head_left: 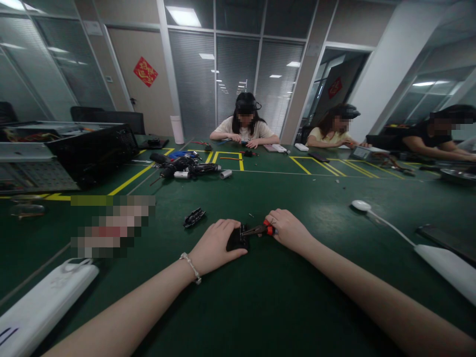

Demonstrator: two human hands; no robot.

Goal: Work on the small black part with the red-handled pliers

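My left hand (219,244) is closed around a small black part (237,240), holding it against the green table (297,307). In my right hand (288,229) are pliers with red handles (256,230); their dark jaws point left and reach the black part's upper right side. Whether the jaws grip anything is too small to tell. Behind my left hand lies another black ribbed piece (194,217). A tiny light sliver (251,215) rests just beyond the pliers.
A black computer case (92,153) stands at the left. Cables and silver cylinders (225,174) lie farther back. White devices (48,302) flank my arms, one with a cable at the right (442,267). Three people sit across the table.
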